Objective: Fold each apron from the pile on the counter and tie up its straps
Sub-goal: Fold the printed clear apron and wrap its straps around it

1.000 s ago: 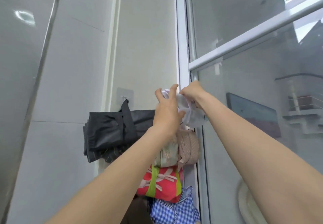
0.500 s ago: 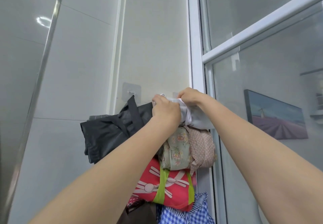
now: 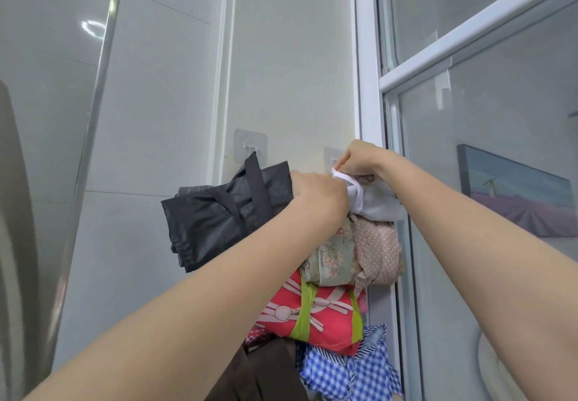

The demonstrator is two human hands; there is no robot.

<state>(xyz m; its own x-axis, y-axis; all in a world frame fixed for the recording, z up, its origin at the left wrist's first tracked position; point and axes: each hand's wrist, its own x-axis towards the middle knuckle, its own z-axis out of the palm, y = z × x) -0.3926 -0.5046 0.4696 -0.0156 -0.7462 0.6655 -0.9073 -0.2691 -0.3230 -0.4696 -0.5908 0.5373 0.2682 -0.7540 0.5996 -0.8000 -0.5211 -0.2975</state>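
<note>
While both hands (image 3: 319,194) (image 3: 359,159) grip white apron (image 3: 375,203), hook (image 3: 332,157) by door frame (image 3: 369,87).

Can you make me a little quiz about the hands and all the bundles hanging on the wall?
1. True or false: the black apron bundle hangs by its strap from the left wall hook.
2. Which bundle sits right under the white apron bundle? A floral and dotted, B blue checked, C black.
3. Fill in: the right hand pinches the white strap beside the ____ hook.

Key: 1 true; 2 A; 3 right.
</note>
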